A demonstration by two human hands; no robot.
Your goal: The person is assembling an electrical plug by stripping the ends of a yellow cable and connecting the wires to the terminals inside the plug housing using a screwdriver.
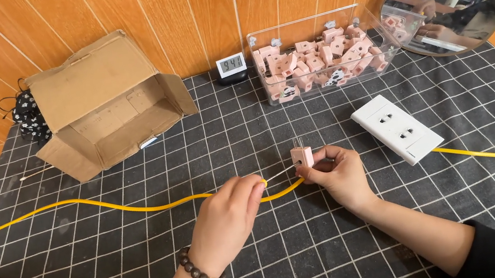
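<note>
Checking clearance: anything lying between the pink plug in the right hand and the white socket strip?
Nothing visible. The right hand holds the pink plug upright, prongs up, above the mat. The white socket strip lies to its right, apart from it, with only bare grid mat between. The left hand pinches the yellow cable on the other side.

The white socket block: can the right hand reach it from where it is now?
Probably yes. The socket block lies on the mat just beside the right hand, with bare mat between them. But that hand is holding a pink plug, so its grip is occupied.
</note>
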